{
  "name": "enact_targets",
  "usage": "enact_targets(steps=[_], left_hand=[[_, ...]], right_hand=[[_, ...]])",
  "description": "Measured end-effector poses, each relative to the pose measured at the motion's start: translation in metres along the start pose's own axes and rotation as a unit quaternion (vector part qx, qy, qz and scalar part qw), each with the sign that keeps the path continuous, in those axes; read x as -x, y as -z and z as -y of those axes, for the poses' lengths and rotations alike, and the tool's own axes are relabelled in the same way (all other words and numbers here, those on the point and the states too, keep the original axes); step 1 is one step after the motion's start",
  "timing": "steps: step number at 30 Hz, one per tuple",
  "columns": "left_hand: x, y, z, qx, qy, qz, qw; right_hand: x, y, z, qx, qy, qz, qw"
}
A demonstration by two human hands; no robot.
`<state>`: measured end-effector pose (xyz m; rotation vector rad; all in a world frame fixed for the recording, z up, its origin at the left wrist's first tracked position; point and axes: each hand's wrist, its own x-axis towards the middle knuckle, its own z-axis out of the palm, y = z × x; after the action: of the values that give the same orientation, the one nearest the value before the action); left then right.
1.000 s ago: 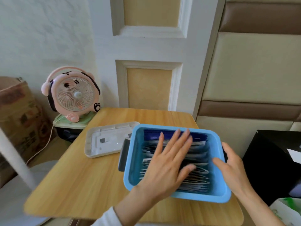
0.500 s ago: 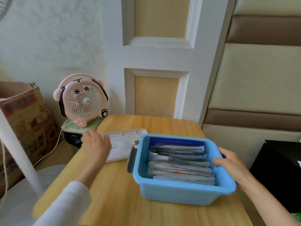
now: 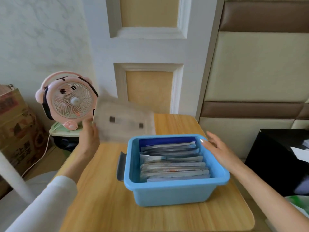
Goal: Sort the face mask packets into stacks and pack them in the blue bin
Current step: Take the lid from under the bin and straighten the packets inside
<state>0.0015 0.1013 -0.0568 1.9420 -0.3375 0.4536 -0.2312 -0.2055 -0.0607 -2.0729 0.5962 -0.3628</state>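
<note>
A blue bin (image 3: pixel 170 195) sat on a wooden surface (image 3: pixel 150 218), with face mask packets (image 3: pixel 173 163) standing on edge in a row inside it. The right hand (image 3: pixel 217 151) was at the bin's right rim, its grip apart and fingers straight; contact was unclear. Farther back, the left hand (image 3: pixel 89 136) had its grip clamped on the edge of a blurred grey lid (image 3: pixel 123 121), held above the surface beside a pink fan (image 3: pixel 70 101).

Smooth blue plastic bin (image 3: pixel 168 193), glossy packets (image 3: pixel 173 166), matt wood-grain table (image 3: pixel 103 198).
</note>
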Motion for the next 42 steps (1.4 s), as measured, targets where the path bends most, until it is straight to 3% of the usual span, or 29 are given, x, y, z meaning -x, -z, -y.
enact_targets(steps=[2, 4, 6, 8, 10, 13, 17, 19, 22, 24, 27, 30, 34, 38, 40, 42], left_hand=[[0.002, 0.002, -0.027, 0.039, -0.117, -0.045, 0.991], [0.012, 0.003, -0.064, 0.081, -0.197, -0.051, 0.976], [0.023, 0.0, -0.089, 0.098, -0.238, -0.023, 0.966], [0.035, -0.001, -0.102, 0.088, -0.285, 0.059, 0.953], [0.042, -0.001, -0.101, 0.018, -0.358, 0.162, 0.919], [0.045, 0.001, -0.09, -0.109, -0.395, 0.2, 0.89], [0.051, -0.01, -0.066, -0.146, -0.345, 0.265, 0.888], [0.053, -0.015, -0.054, -0.116, -0.305, 0.266, 0.907], [0.064, -0.011, -0.055, 0.027, -0.12, 0.262, 0.957], [0.074, -0.01, -0.06, 0.116, -0.016, 0.274, 0.955], [0.078, -0.01, -0.059, 0.127, 0.048, 0.293, 0.946], [0.078, -0.011, -0.062, 0.14, 0.098, 0.307, 0.936], [0.094, -0.007, -0.066, 0.121, 0.153, 0.252, 0.948], [0.112, 0.008, -0.056, 0.21, 0.263, 0.315, 0.887], [0.123, 0.008, -0.059, 0.255, 0.245, 0.29, 0.889], [0.132, 0.005, -0.065, 0.257, 0.198, 0.247, 0.913]], right_hand=[[0.001, 0.002, 0.014, -0.012, 0.042, -0.043, 0.998], [-0.003, 0.011, 0.029, -0.164, 0.057, -0.044, 0.984], [-0.009, 0.023, 0.043, -0.394, 0.034, 0.011, 0.918], [-0.006, 0.035, 0.054, -0.492, -0.009, 0.063, 0.868], [0.001, 0.039, 0.056, -0.454, -0.032, 0.073, 0.887], [0.006, 0.036, 0.043, -0.375, -0.016, 0.051, 0.925], [0.0, 0.023, 0.026, -0.261, -0.012, 0.017, 0.965], [-0.007, 0.015, 0.018, -0.208, -0.021, 0.035, 0.977], [-0.014, 0.004, 0.016, -0.155, -0.017, 0.056, 0.986], [-0.02, 0.002, 0.017, -0.112, -0.017, 0.058, 0.992], [-0.03, 0.002, 0.015, -0.066, -0.031, 0.084, 0.994], [-0.033, 0.002, 0.012, -0.063, -0.055, 0.088, 0.993], [-0.017, 0.004, 0.014, -0.087, -0.068, 0.06, 0.992], [0.029, 0.013, -0.008, -0.16, -0.112, 0.081, 0.977], [0.047, 0.014, -0.017, -0.197, -0.108, 0.079, 0.971], [0.059, 0.007, -0.015, -0.229, -0.085, 0.038, 0.969]])
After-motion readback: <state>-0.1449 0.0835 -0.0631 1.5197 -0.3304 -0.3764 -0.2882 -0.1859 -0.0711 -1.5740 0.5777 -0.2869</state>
